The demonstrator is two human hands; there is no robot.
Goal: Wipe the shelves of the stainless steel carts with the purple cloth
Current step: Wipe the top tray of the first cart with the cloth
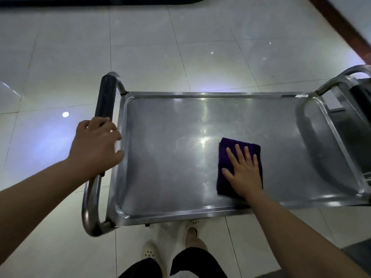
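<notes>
We press our right hand (244,171), fingers flat and spread, on the soft, light folded purple cloth (239,167) right of centre on the cart's top shelf (170,157), while our left hand (95,145) grips the handle (104,97).

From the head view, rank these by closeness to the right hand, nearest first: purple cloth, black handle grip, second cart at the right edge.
1. purple cloth: directly under the right hand, pressed flat on the shelf.
2. second cart: off to the right, past the shelf's end.
3. black handle grip: far left end, held by the left hand.
</notes>
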